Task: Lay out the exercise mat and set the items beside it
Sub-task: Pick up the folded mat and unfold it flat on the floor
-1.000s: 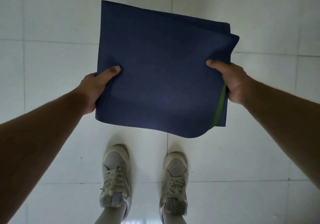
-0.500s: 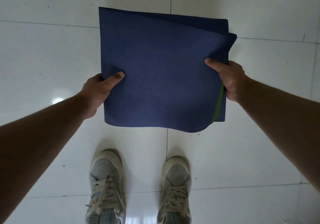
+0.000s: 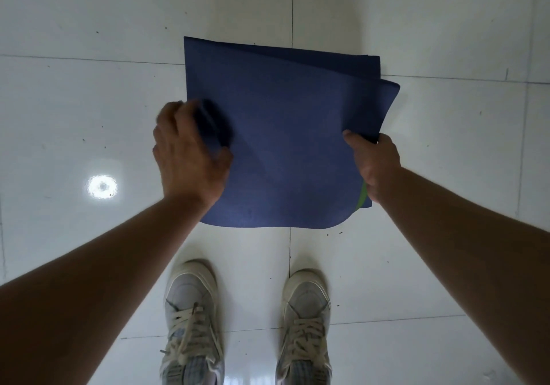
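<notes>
The folded exercise mat [image 3: 282,134] hangs above the floor [image 3: 89,116], straight ahead between the hands. The right hand [image 3: 378,164] pinches its right edge. The left hand [image 3: 187,158], blurred, covers its left edge, and I cannot tell its grip.

Blurry left hand [image 3: 190,158] (grip on mat [image 3: 291,146] unclear); heels of both shoes [image 3: 193,319] past the bottom edge.
</notes>
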